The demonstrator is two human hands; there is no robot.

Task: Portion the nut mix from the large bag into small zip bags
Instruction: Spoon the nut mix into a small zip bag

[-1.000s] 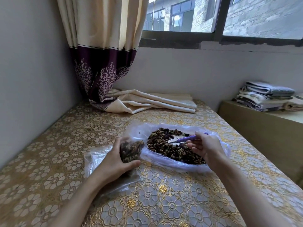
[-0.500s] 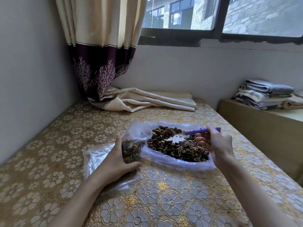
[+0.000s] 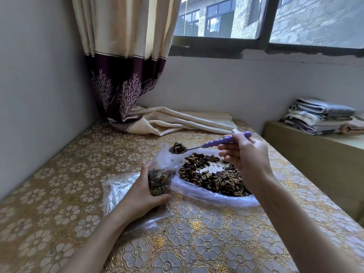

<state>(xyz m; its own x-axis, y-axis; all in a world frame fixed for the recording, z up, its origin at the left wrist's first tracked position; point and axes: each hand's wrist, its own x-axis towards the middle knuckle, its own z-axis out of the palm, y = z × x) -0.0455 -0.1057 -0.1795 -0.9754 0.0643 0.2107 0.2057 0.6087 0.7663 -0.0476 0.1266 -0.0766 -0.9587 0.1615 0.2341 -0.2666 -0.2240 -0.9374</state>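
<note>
Gold-flowered tablecloth [image 3: 206,251]; right hand [image 3: 248,154] pinching spoon [image 3: 206,145], now raised over left hand [image 3: 143,196]-gripped small bag [image 3: 160,178].

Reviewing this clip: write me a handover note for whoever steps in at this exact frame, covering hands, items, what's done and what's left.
Left hand grips the small bag upright on the table, part filled with nut mix.
Right hand holds the spoon by its purple handle, loaded bowl over the small bag's open mouth.
Large bag lies open to the right, a good deal of mix inside.
Spare bags lie flat under the left hand.
Done: several scoops in.
Left: tip this scoop in, top up, zip, then fill the spare bags.
</note>
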